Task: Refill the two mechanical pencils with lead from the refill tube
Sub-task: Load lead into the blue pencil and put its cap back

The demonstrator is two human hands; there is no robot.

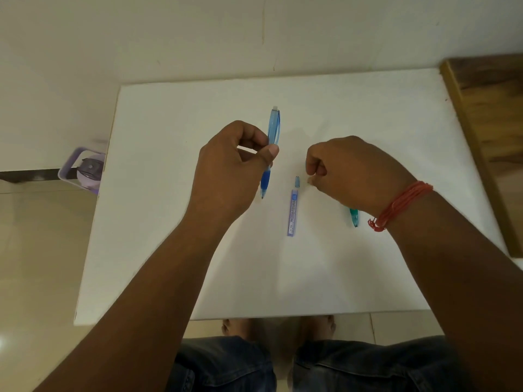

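My left hand (229, 171) pinches a translucent blue mechanical pencil (274, 128) at mid-barrel. The pencil is lifted off the white table (368, 123), with its white eraser end pointing away and its tip towards me. The lead refill tube (293, 213) lies flat on the table between my hands, its small blue cap end (297, 181) pointing away. My right hand (348, 171) hovers with its fingers curled, the fingertips just right of that cap end. Whether they hold anything is hidden. A teal mechanical pencil (353, 217) lies under my right wrist, mostly covered.
A lilac container (85, 171) sits on the floor past the table's left edge. A wooden surface (492, 123) adjoins the table on the right, and a wall runs behind it. My knees show below the near edge.
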